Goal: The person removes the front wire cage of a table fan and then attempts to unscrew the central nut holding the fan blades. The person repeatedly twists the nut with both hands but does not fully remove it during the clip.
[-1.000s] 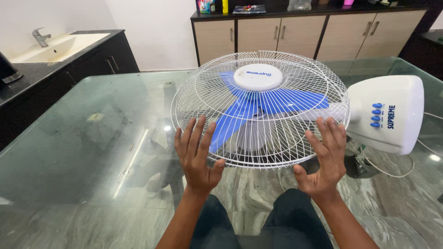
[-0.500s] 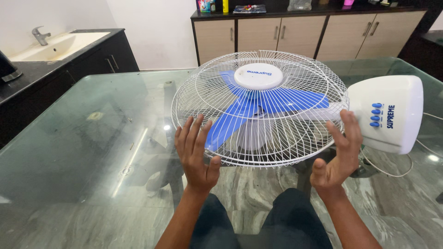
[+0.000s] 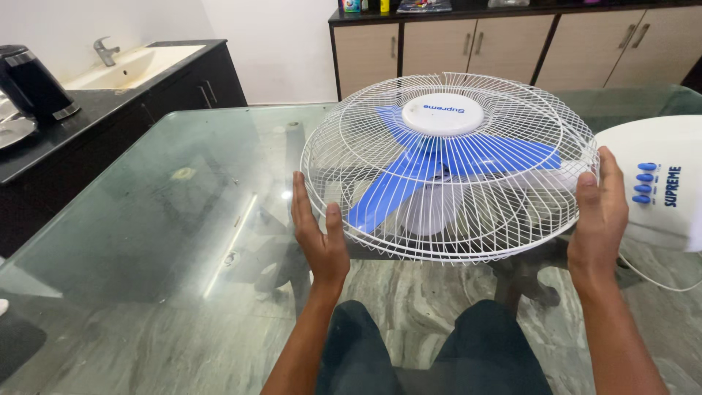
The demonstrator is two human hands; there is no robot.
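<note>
The round white wire fan guard with blue blades (image 3: 450,164) lay face-up on the clear glass table (image 3: 168,212). The left hand (image 3: 318,234) cupped its rim at eight o'clock, fingers extended and together; the right hand (image 3: 599,212) pressed flat at three o'clock, fingers together.

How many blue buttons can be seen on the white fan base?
4 blue buttons, in one column on the white base at the right edge, beside the right hand. The base is cut off, so more may be hidden.
</note>
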